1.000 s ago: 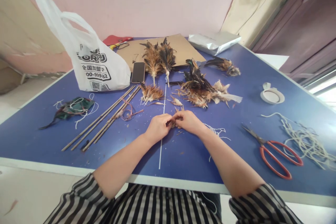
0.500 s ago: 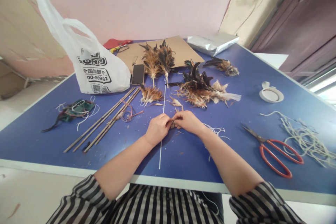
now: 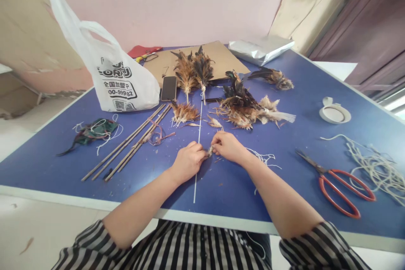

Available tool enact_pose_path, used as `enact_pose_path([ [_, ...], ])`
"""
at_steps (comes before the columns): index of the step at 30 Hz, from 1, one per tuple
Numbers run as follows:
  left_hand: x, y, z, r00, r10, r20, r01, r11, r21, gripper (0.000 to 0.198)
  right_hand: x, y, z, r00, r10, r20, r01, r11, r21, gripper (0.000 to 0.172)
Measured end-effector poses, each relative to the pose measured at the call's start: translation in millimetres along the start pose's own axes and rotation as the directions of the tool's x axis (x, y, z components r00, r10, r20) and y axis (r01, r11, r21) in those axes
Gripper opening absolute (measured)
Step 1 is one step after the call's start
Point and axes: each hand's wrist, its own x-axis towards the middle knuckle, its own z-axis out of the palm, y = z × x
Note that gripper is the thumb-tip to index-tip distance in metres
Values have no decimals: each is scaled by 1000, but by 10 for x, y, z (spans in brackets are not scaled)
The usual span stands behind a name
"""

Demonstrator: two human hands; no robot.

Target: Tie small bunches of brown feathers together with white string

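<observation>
My left hand (image 3: 189, 161) and my right hand (image 3: 228, 147) meet at the middle of the blue table (image 3: 221, 181), both pinched on a small feather bundle (image 3: 210, 151) held between their fingertips. A pile of brown and black feathers (image 3: 243, 107) lies just beyond my right hand. A small tuft of brown feathers (image 3: 183, 112) lies beyond my left hand. Two tied feather bunches (image 3: 193, 69) rest further back on a sheet of cardboard (image 3: 221, 57). Thin bamboo sticks (image 3: 133, 141) lie to the left of my hands.
Red-handled scissors (image 3: 335, 183) and a tangle of pale string (image 3: 373, 166) lie at the right. A roll of tape (image 3: 334, 114) sits behind them. A white plastic bag (image 3: 110, 71), a phone (image 3: 168, 88) and a green cloth with string (image 3: 95, 130) are at the left.
My hands have drawn slightly apart, and the small feather bundle now shows between the fingertips. The view has shifted a little to the right.
</observation>
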Motion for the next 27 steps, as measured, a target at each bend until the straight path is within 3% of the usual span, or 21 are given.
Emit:
enact_pose_path([
  [5,40,-1,-55,995,60,74,-61,998,8,28,-3,-51,5,996,-80,-41,74,988,-135,15],
  [10,32,15,-61,989,84,120,-82,996,-21,26,8,-53,59,995,-93,-48,85,986,-144,14],
  [14,-15,-19,-75,998,-11,67,18,995,-101,23,-12,-101,-24,999,26,31,-29,994,106,14],
  [16,-21,-54,-122,992,-125,-14,122,983,-136,21,-37,-122,-176,991,107,83,-128,942,309,25],
  [17,-15,-68,-153,981,-186,-62,176,974,-146,23,-48,-120,-271,990,132,46,-139,917,373,32],
  [19,18,-74,-210,948,-290,-131,271,952,-146,28,-60,-82,-459,962,175,-211,-61,887,459,29],
  [21,73,-40,-228,946,-312,-81,302,946,-120,34,-54,-5,-588,909,193,-369,27,856,516,25],
  [24,165,43,-163,954,-292,67,296,953,-64,31,-24,117,-622,898,257,-357,-26,841,541,23],
  [27,220,68,-66,930,-347,119,351,936,-15,20,0,173,-564,902,286,-323,-92,860,502,22],
])
